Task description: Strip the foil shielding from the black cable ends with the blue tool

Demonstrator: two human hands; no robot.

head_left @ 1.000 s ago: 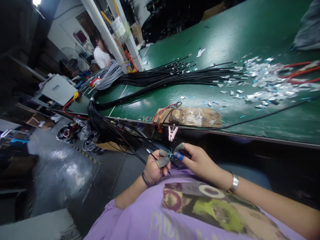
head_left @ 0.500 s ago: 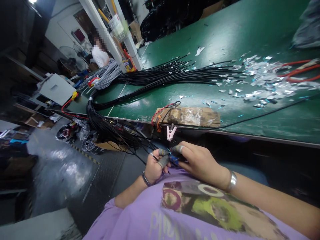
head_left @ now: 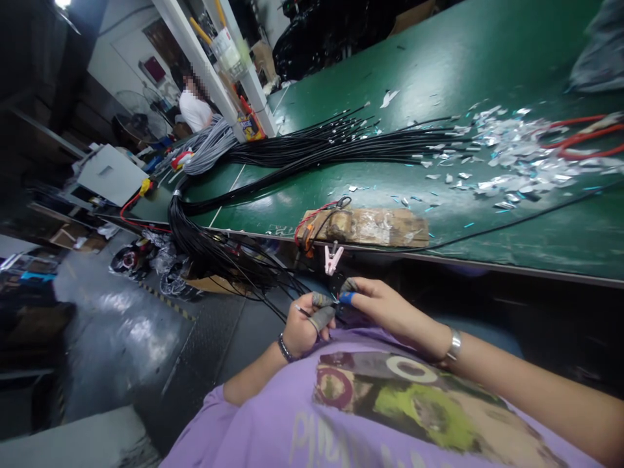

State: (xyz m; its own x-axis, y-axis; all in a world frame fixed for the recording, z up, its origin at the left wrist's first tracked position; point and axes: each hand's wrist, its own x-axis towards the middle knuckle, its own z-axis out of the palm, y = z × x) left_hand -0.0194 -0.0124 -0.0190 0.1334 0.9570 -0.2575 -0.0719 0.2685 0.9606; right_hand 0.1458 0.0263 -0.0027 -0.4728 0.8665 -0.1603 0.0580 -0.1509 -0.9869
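My left hand (head_left: 303,323) is curled in a fist just above my lap, pinching a thin black cable (head_left: 273,302) between taped fingertips. My right hand (head_left: 385,311) meets it from the right, its taped thumb and forefinger pinched on the cable's end, where thin coloured strands stick out. The cable runs back to a thick bundle of black cables (head_left: 312,153) that lies across the green table (head_left: 487,58) and hangs over its front edge.
A tape-wrapped wooden block (head_left: 370,226) with red and black wires sits at the table edge, a pink clip (head_left: 333,258) hanging below it. Foil scraps (head_left: 507,156) and red cables (head_left: 585,133) lie at right. Grey cables (head_left: 209,148) lie far left; another person stands beyond.
Both hands have risen slightly and stayed joined at the cable end. My right fingers have shifted their pinch, showing the blue-taped fingertip again.
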